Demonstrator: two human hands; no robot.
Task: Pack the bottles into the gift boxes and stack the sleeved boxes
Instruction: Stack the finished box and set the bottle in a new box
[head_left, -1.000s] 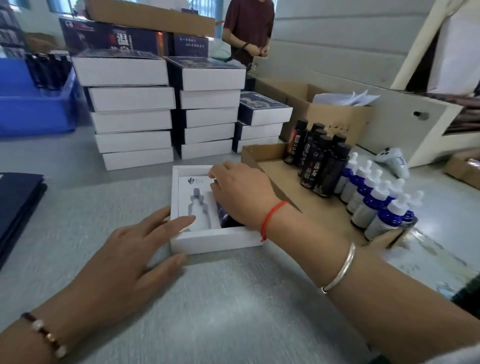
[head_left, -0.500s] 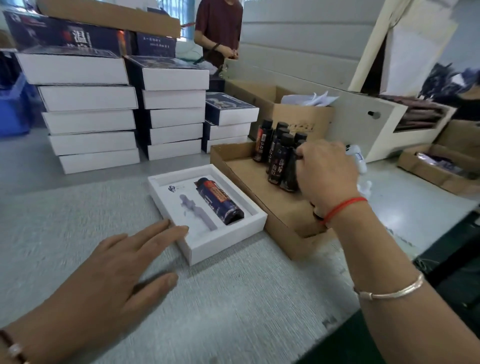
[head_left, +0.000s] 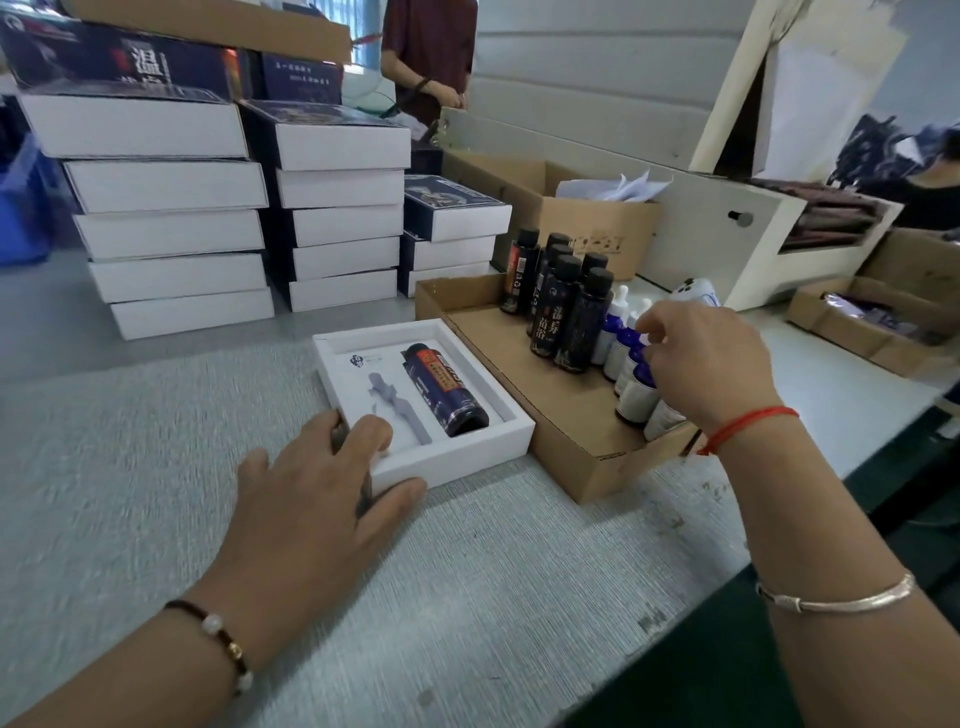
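Now, gift box (head_left: 470, 453): open and white, it lies on the grey table (head_left: 156, 467) and touches the left wall of the cardboard tray (head_left: 571, 467).
Gift box contents: one dark bottle (head_left: 447, 391) lies on its side in the right slot of the gift box; the dropper-shaped slot (head_left: 397, 402) to the left of the bottle holds nothing.
Left hand (head_left: 317, 493): spread flat on the table at the near left corner of the gift box, with two fingertips resting on the box rim and the thumb along the front wall.
Cardboard tray contents: dark bottles with black caps (head_left: 563, 301) stand upright at the far end, just right of the gift box; small blue dropper bottles with white caps (head_left: 621, 332) stand in a row to the right of the dark ones.
Right hand (head_left: 706, 364): over the row of dropper bottles in the tray, fingers curled down among their tops; whether it pinches one I cannot tell.
Stacks of sleeved boxes (head_left: 171, 228): three stacks stand on the table behind the gift box, the left two five high, the right one (head_left: 452, 234) three high.
Brown carton (head_left: 587, 218): behind the tray, with white paper (head_left: 618, 184) inside.
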